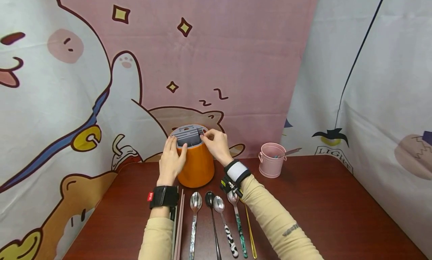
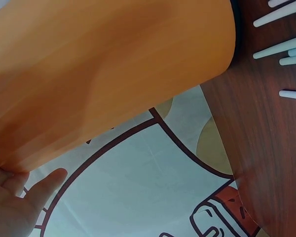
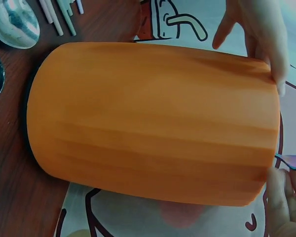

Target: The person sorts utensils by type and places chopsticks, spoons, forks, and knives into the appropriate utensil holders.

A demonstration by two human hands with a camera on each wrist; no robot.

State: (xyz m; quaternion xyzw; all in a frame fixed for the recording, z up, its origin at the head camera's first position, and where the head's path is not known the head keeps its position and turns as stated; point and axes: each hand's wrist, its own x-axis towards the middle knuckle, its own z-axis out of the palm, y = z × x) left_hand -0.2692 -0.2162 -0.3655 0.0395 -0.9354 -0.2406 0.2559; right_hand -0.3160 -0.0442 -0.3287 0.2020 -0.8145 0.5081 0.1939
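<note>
I sit before a wood-grained table (image 1: pixel 320 207), a satin, plastic-looking orange holder (image 1: pixel 196 168) toward its far edge, glossy metal spoons (image 1: pixel 195 202) nearer its front edge, creased matt cloth (image 1: pixel 243 57) behind.

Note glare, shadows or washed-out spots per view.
Head: bright glints on the bowl of the leftmost silver metal spoon with a patterned handle; left wrist: broad soft shadow across the smooth orange cylindrical holder; right wrist: darker shading on the holder near the left hand, upper right corner pale, washed out.
</note>
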